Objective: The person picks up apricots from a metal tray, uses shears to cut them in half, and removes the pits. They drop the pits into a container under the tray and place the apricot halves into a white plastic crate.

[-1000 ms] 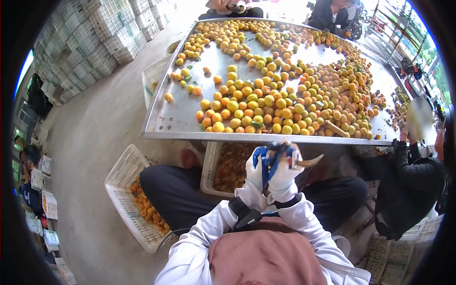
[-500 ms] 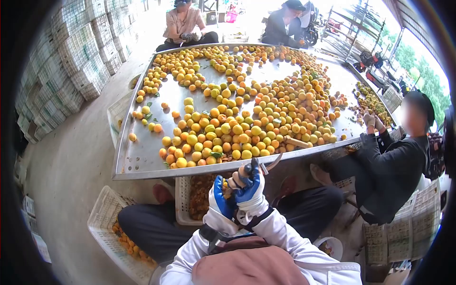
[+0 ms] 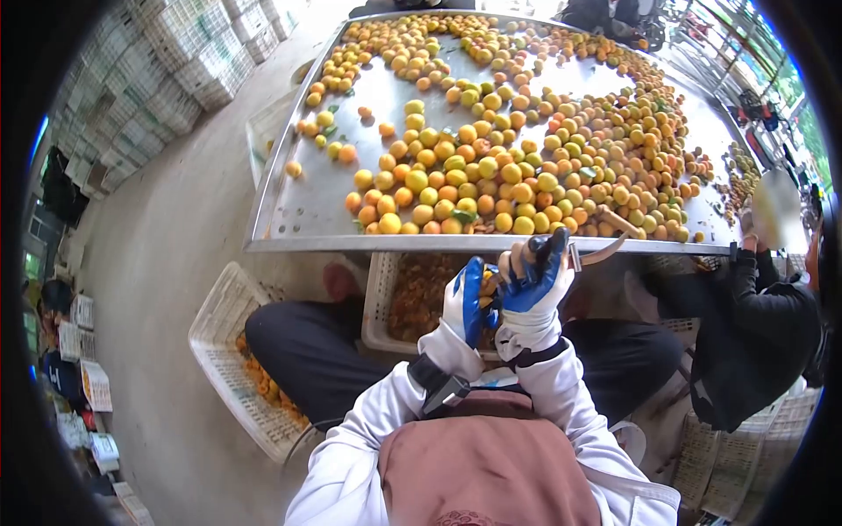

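Head view: a metal tabletop [image 3: 303, 197] spreads across the far side, loaded with whole apricots [image 3: 517, 188]. At near left stands a white crate [image 3: 213, 337] holding orange fruit pieces [image 3: 259, 373]; a smaller-looking crate [image 3: 379, 302] of dark brown pieces [image 3: 423, 302] sits partly beneath the tabletop's near edge. In front of it, the gloved right hand [image 3: 537, 279] has its fingers gripping a curved knife [image 3: 601, 255], blade pointing right. The left hand [image 3: 467, 302] curls alongside a small orange-yellow piece [image 3: 488, 285]; whether its fingers grip it, I cannot tell.
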The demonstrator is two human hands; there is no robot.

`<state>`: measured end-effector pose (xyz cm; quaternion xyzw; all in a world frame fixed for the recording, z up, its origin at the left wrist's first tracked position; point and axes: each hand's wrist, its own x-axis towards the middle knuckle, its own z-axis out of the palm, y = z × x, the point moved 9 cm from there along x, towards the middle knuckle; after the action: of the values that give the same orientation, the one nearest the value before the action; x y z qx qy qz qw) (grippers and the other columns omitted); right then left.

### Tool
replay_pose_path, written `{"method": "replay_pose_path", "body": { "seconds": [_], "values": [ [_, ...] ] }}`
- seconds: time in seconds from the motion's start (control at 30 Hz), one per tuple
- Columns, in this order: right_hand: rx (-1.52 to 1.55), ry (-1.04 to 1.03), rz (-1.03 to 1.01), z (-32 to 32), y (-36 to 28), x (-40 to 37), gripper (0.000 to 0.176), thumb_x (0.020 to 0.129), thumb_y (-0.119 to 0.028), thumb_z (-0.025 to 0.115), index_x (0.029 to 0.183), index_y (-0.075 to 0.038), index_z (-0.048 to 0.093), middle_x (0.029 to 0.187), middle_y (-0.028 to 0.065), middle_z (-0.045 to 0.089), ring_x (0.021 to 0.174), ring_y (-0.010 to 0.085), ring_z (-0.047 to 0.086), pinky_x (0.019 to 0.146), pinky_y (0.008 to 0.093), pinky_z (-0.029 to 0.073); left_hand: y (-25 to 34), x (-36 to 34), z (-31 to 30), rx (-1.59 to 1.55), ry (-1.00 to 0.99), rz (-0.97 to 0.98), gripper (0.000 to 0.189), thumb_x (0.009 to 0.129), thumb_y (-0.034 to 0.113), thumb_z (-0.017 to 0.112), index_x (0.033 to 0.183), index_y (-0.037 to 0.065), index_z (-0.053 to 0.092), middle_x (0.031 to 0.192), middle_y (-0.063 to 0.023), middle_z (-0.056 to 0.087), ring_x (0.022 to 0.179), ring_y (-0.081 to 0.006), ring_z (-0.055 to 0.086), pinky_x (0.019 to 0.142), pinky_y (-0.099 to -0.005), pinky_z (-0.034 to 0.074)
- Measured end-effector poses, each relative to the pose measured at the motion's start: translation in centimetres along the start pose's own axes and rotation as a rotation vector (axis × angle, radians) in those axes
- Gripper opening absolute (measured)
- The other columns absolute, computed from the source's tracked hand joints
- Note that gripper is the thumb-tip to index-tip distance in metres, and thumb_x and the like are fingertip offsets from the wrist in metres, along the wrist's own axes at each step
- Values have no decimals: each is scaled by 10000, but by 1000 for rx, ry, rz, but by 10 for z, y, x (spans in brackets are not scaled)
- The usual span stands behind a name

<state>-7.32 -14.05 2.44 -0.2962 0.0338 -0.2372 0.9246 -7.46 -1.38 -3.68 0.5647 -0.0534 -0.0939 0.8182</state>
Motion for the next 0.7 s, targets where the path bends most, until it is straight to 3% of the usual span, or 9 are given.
{"method": "replay_pose_path", "body": {
  "seconds": [0.13,0.17,0.27,0.3,0.4,0.43,0.6,0.67,0.7],
  "values": [
    [-65,-36,-37,0,5,-2,423,1045,-434,448,834,-93,584,604,2,423,478,132,386,430,285,325,-10,-2,-5,-50,66,-124,392,1016,449,541,1020,80,672,867,-3,642,737,-86,581,663,-241,456],
    [34,-16,-46,-13,12,0,310,1029,-314,519,871,-49,542,617,57,495,434,164,429,415,319,339,-28,5,-12,118,-14,-1,358,867,20,663,1198,-50,547,868,-95,647,750,-200,647,677,-283,541],
    [-142,-63,-117,-1,12,-7,292,1015,-311,550,883,-51,540,633,69,508,444,164,445,417,320,348,-8,3,-6,210,-31,258,269,948,67,603,1184,-54,557,864,-80,645,722,-171,637,649,-277,533],
    [-202,-59,-116,-2,17,-7,320,1022,-338,527,887,-48,543,615,62,475,444,159,434,410,323,339,-25,2,-2,-384,136,-161,237,1001,105,549,1179,-51,560,827,-62,619,689,-137,602,614,-268,512],
    [-4,-127,74,-3,30,-1,370,1028,-397,491,879,-64,546,599,28,418,450,144,403,435,322,337,-39,-3,-10,-352,27,-292,342,1041,372,522,1094,64,659,870,10,659,739,-65,585,649,-225,468],
    [136,-148,141,0,33,-2,406,1044,-429,432,833,-97,535,591,-8,363,455,132,359,472,314,322,-17,-3,-13,47,5,-13,329,1042,360,515,1069,66,662,841,17,637,726,-72,582,644,-228,465],
    [205,-99,254,-1,35,-4,423,1063,-424,375,768,-145,494,576,-47,324,449,112,306,483,308,297,17,-8,-11,414,113,303,301,1038,344,511,923,95,635,780,7,602,692,-87,557,635,-250,459],
    [363,-245,426,16,43,-19,412,1070,-418,360,790,-155,508,580,-45,327,444,107,300,466,306,286,-44,-7,-5,-674,130,-428,294,1038,333,508,900,99,621,786,-14,604,700,-97,563,639,-268,469],
    [296,-231,420,20,46,-28,392,1076,-398,354,811,-159,517,584,-45,332,443,99,303,453,299,278,-43,-4,-6,-677,130,-424,294,1038,333,508,900,99,621,786,-14,604,700,-97,563,639,-268,469]
  ]
}}
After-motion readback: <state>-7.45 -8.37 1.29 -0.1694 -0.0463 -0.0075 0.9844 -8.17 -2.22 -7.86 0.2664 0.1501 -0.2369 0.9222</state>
